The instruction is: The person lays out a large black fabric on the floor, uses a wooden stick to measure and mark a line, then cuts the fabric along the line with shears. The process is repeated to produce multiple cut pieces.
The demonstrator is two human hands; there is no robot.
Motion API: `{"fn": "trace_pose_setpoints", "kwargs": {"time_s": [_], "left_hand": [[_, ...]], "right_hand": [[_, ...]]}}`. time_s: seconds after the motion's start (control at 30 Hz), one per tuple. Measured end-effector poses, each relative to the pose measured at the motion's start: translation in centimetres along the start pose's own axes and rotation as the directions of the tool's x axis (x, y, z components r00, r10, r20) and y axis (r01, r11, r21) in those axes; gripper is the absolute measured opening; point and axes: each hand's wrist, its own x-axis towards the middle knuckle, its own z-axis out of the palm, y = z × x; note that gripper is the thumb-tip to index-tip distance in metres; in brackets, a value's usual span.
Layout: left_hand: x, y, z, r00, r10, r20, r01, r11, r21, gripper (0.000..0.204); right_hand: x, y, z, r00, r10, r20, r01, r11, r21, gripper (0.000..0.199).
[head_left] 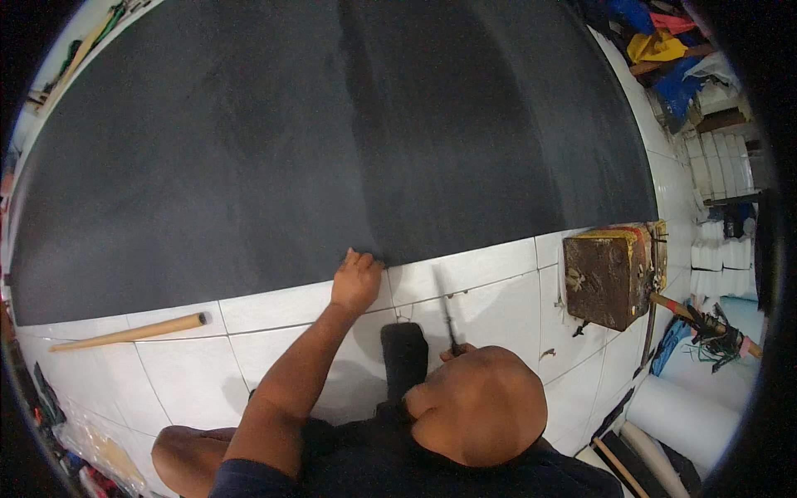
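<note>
A large black sheet [290, 149] lies spread over the white tiled floor, its near edge running across in front of me. My left hand [359, 280] is closed at that edge, its curled fingers pinching the sheet. To its right, mostly hidden behind my bent knee [481, 407], my right hand [455, 353] is closed round a slim knife-like tool [447, 311]. Its long grey blade is blurred and points away from me, toward the sheet's edge. Between my hands, a dark, rounded shape, perhaps my covered foot [404, 353], rests on the tiles.
A brown cardboard tube [133, 334] lies at the left. At the right, a worn brown block [606, 278] stands by the sheet's corner, with a stick [677, 307] beside it. White rolls [685, 423] and coloured scraps [660, 48] line the right side; clear plastic [100, 448] lies lower left.
</note>
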Motion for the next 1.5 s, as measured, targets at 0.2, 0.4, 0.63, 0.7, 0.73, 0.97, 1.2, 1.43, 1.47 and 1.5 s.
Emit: {"fn": "trace_pose_setpoints", "kwargs": {"time_s": [0.2, 0.4, 0.63, 0.7, 0.73, 0.97, 1.2, 1.43, 1.47, 1.5], "left_hand": [[0.0, 0.4, 0.0, 1.000, -0.002, 0.016, 0.002, 1.000, 0.004, 0.015], [0.4, 1.3, -1.1, 1.000, -0.028, -0.005, 0.028, 0.998, -0.063, 0.021], [0.8, 1.4, -1.0, 0.997, -0.072, -0.005, 0.070, 0.985, -0.158, 0.014], [0.6, 0.9, -0.3, 0.998, -0.047, -0.036, 0.041, 0.988, -0.149, 0.011], [0.4, 0.6, -0.1, 0.998, -0.043, -0.039, 0.038, 0.990, -0.135, 0.011], [0.5, 0.9, 0.5, 0.999, -0.016, -0.048, 0.011, 0.995, -0.102, 0.010], [1.0, 1.8, 0.1, 0.999, -0.015, -0.035, 0.011, 0.991, -0.132, 0.009], [0.2, 0.4, 0.3, 0.997, -0.025, -0.074, 0.017, 0.994, -0.105, 0.009], [0.6, 1.1, 0.4, 0.998, 0.004, -0.061, -0.011, 0.994, -0.112, 0.009], [0.6, 1.0, 0.2, 0.999, 0.012, -0.053, -0.017, 0.995, -0.101, 0.009]], "right_hand": [[-0.8, -1.2, 1.0, 0.998, 0.063, -0.001, -0.063, 0.997, 0.053, 0.034], [0.4, -2.9, -3.2, 0.962, -0.269, 0.048, 0.273, 0.939, -0.210, 0.033], [0.5, -3.6, -2.7, 0.958, -0.274, 0.080, 0.284, 0.946, -0.158, 0.035], [0.5, -3.5, -2.7, 0.955, -0.281, 0.093, 0.293, 0.944, -0.152, 0.036], [0.6, -3.5, -2.5, 0.953, -0.287, 0.100, 0.300, 0.943, -0.146, 0.036], [0.8, -3.0, -2.3, 0.952, -0.284, 0.114, 0.296, 0.949, -0.111, 0.039], [1.5, -2.1, -2.3, 0.961, -0.261, 0.096, 0.266, 0.963, -0.041, 0.042], [4.7, 2.8, 1.2, 0.988, -0.099, 0.121, 0.078, 0.983, 0.167, 0.046], [5.0, 4.2, 2.1, 0.993, -0.035, 0.113, 0.011, 0.979, 0.204, 0.046], [5.9, 5.5, 3.5, 0.993, -0.001, 0.121, -0.030, 0.967, 0.254, 0.047]]}}
